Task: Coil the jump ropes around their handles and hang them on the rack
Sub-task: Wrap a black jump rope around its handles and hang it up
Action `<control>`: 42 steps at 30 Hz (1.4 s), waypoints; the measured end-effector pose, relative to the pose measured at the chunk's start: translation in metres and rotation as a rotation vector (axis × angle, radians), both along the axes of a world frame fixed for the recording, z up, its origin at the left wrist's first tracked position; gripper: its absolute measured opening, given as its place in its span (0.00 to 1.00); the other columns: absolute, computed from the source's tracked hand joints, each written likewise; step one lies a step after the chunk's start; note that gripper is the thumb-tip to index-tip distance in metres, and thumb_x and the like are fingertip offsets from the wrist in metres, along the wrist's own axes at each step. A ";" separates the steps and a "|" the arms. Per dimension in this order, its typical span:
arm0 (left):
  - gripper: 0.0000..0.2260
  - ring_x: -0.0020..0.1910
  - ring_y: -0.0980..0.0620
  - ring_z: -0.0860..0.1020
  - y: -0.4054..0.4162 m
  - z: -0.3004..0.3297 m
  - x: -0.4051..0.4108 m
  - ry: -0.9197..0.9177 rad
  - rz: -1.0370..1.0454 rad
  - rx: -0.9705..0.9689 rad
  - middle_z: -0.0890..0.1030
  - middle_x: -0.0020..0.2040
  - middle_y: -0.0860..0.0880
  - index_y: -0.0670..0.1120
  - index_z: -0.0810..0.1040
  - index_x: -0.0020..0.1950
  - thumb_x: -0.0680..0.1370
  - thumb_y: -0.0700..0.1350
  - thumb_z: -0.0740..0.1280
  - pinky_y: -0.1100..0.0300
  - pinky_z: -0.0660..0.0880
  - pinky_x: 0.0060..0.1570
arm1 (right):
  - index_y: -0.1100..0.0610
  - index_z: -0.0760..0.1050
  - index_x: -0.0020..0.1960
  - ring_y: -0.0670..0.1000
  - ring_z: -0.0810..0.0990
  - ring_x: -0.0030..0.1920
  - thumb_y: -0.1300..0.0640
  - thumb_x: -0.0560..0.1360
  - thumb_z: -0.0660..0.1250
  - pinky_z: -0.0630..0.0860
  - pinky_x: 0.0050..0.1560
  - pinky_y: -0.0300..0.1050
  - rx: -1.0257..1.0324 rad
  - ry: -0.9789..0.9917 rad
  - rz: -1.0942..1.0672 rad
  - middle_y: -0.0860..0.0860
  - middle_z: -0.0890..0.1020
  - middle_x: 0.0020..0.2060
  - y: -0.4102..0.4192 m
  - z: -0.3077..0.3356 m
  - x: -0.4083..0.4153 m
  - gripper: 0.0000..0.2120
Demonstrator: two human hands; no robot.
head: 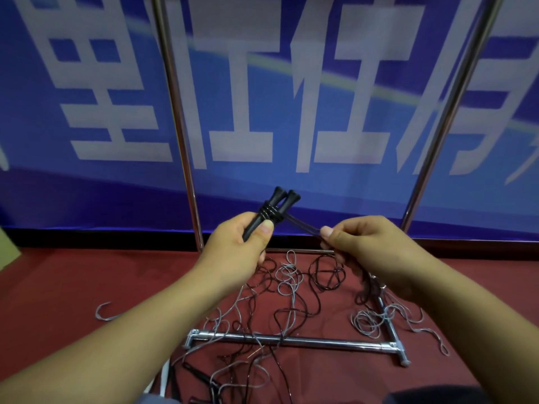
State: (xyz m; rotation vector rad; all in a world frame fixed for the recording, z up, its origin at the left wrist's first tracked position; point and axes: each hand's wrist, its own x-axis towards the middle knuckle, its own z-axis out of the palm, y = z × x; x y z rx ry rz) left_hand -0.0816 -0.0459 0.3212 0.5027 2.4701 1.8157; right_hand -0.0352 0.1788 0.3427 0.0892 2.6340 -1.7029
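Banner first: big blue fabric banner with white block characters (262, 91) fills the background, standing behind the rack. Dark red carpeted floor (73, 281) below it. Chrome tubular metal rack (291, 341): two uprights rise in front of the banner, base crossbar lies on the floor nearer the camera, a side rail runs back on the right. Loose tangle of thin black and grey jump-rope cords (287, 290) is spread across the floor inside the rack base and draped over the crossbar and the right rail; a stray grey cord end curls on the floor off to the left. Both forearms reach in from the bottom edge. Left hand (242, 243) is closed round the lower part of a pair of black plastic jump-rope handles (272, 211), held side by side and tilted up to the right, thumb pressing on them. Several turns of black cord (303, 225) are wrapped round both handles just above the thumb. From the wraps the cord runs taut to the right hand (358, 243), which pinches it between thumb and fingers, level with the left hand, both above the floor and in front of the rack.
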 end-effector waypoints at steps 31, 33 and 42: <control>0.12 0.38 0.46 0.80 0.005 -0.017 -0.015 0.045 0.095 -0.555 0.80 0.36 0.49 0.51 0.76 0.45 0.82 0.57 0.62 0.49 0.78 0.44 | 0.51 0.67 0.51 0.52 0.73 0.45 0.47 0.80 0.64 0.70 0.45 0.49 0.860 0.179 0.261 0.47 0.74 0.46 -0.031 0.001 0.036 0.10; 0.12 0.37 0.47 0.79 0.004 -0.017 -0.017 0.065 0.116 -0.564 0.79 0.36 0.50 0.51 0.75 0.45 0.82 0.57 0.62 0.49 0.78 0.43 | 0.50 0.71 0.51 0.51 0.74 0.43 0.46 0.81 0.63 0.69 0.42 0.48 0.803 0.187 0.174 0.46 0.77 0.42 -0.032 0.002 0.034 0.08; 0.12 0.36 0.47 0.79 0.006 -0.012 -0.020 0.158 0.221 -0.459 0.79 0.33 0.52 0.52 0.73 0.41 0.81 0.57 0.62 0.49 0.78 0.42 | 0.53 0.80 0.41 0.48 0.78 0.31 0.47 0.80 0.66 0.74 0.35 0.42 0.555 0.081 -0.111 0.49 0.80 0.29 -0.017 0.016 0.033 0.13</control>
